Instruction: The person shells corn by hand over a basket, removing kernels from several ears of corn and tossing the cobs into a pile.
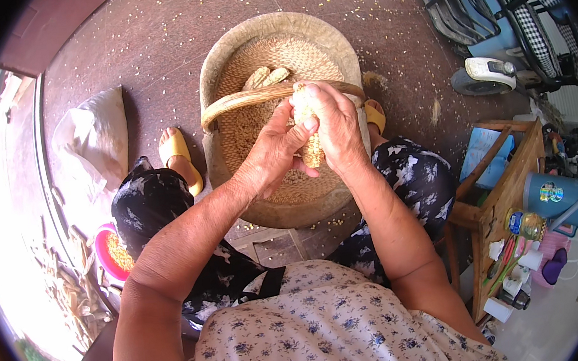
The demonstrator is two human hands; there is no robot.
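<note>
Between my two hands is an ear of dried corn [311, 150], held nearly upright in the picture above a woven basket. My left hand [278, 145] grips its left side, with the thumb lying across the kernels. My right hand [338, 124] wraps the right side, its thumb near the upper end. Beneath them the woven basket [292, 216] has a thick rim and an arched wooden handle [241, 102]. Loose kernels [249, 135] cover part of the basket's bottom. Two more corn ears [264, 77] lie inside, beyond the handle. My fingers hide part of the held ear.
A white sack [97, 140] stands on the floor at left, near a pink basin [107, 253] of kernels. Corn husks [66, 282] lie by the doorway. At right are a parked scooter [490, 65] and a wooden table [502, 203] bearing a blue thermos [553, 198]. Kernels dot the floor.
</note>
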